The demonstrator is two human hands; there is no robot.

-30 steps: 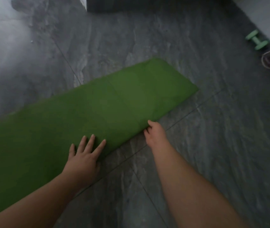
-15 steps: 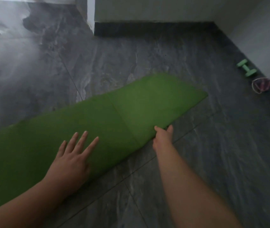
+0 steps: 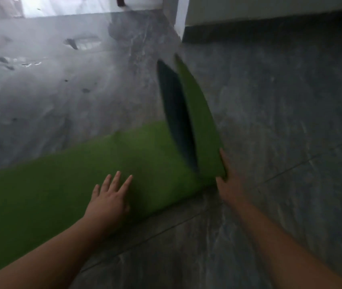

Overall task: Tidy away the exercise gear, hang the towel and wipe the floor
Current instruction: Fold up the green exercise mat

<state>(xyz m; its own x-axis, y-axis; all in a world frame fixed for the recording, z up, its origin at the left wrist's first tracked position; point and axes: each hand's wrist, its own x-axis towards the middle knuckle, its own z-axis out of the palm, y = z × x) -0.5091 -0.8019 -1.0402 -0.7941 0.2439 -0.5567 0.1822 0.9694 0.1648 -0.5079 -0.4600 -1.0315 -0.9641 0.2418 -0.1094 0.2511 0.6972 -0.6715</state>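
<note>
A green exercise mat (image 3: 66, 184) lies on the grey marble floor and runs off the left edge of the view. Its right end panel (image 3: 199, 122) is lifted and stands nearly on edge, blurred, with a dark gap behind it. My right hand (image 3: 227, 182) grips the near corner of that raised panel, thumb on the green face. My left hand (image 3: 109, 200) rests flat on the mat with fingers spread, holding nothing.
The grey marble floor (image 3: 280, 142) spreads to the right and front. A white wall with a dark skirting (image 3: 270, 24) runs across the back right. Bright glare and reflections cover the floor at the back left (image 3: 40, 69).
My right hand has lifted the mat's right end off the floor and swung it upright toward the left. The view has shifted, so the dumbbell and band at the right are out of sight.
</note>
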